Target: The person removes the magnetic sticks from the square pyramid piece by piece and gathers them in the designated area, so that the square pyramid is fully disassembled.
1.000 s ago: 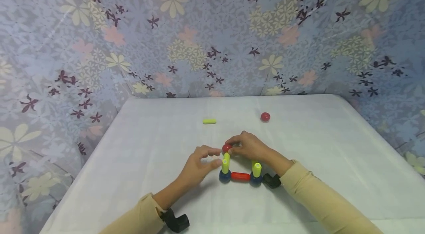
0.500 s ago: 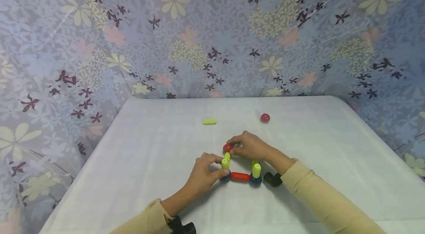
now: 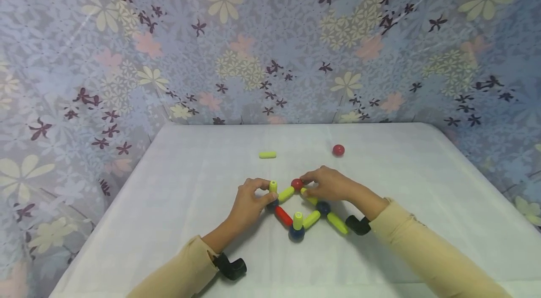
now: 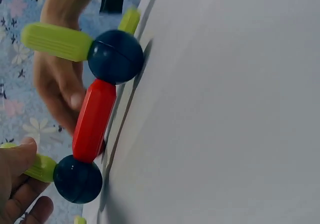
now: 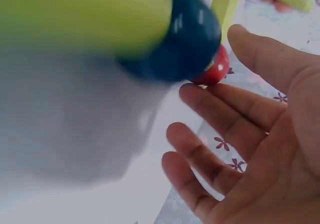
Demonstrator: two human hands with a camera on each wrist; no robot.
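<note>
Yellow upright rod (image 3: 273, 187), at nine o'clock on the frame (image 3: 312, 219), is now pinched by the left hand (image 3: 249, 202), apparently steadying it. The frame has turned: its red rod (image 3: 283, 216) slants from nine towards six. At twelve, the red ball (image 3: 297, 185) meets the right hand (image 3: 334, 184); whether gripped, I cannot tell.

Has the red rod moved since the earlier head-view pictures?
Yes: judged against the loose yellow rod, the red rod has shifted left and slightly up the picture, and now lies slanted.
</note>
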